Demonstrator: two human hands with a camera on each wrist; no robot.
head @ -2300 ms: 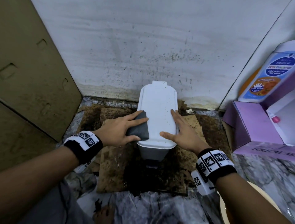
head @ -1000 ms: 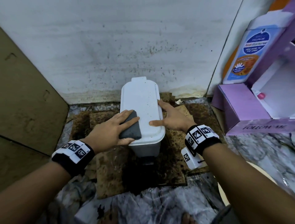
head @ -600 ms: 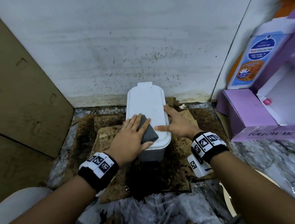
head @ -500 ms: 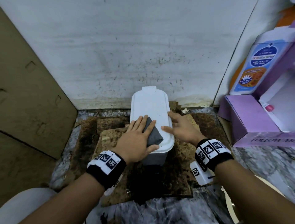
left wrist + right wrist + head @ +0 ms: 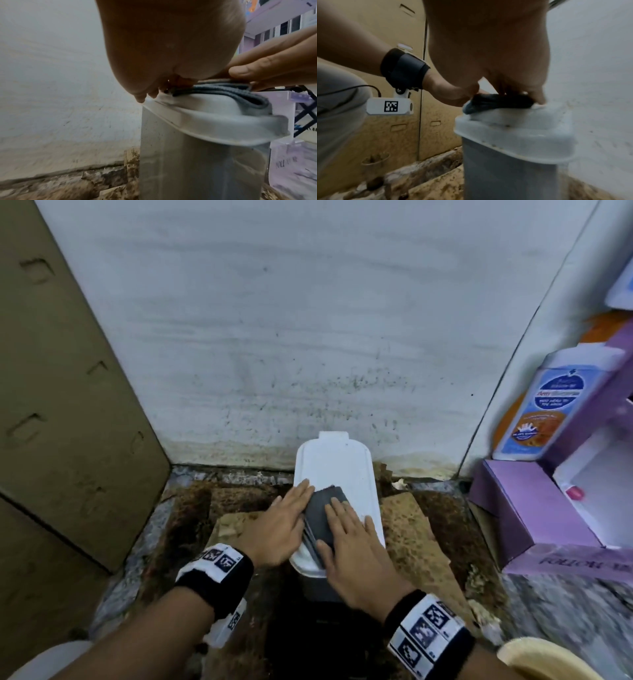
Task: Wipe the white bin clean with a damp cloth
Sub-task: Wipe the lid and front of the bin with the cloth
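From the head view, the white bin (image 5: 337, 474) stands on the floor against the back wall (image 5: 291, 320), on stained brown cardboard (image 5: 411, 525). A folded grey cloth (image 5: 322, 515) lies on the near half of the bin's lid. The left hand (image 5: 277, 525) lies flat with straight fingers, on the left edge of the lid and touching the cloth's left side. The right hand (image 5: 356, 553) lies flat too, pressing on the right part of the cloth. A purple box (image 5: 534, 508) sits by the right wall, and a bottle (image 5: 544, 409) stands behind it.

From the left wrist view, the cloth (image 5: 240, 94) sits in folds on top of the lid, and the bin (image 5: 197, 162) is grey below it. The left hand's fingertips (image 5: 142, 98) touch the lid's edge. The right hand's thumb (image 5: 257, 71) rests on the cloth.

From the right wrist view, the right hand's fingers (image 5: 537, 93) press down on the dark cloth (image 5: 496, 104). The bin's lid (image 5: 513, 135) has small dark specks. The left hand (image 5: 447, 92) touches the cloth from the far side.
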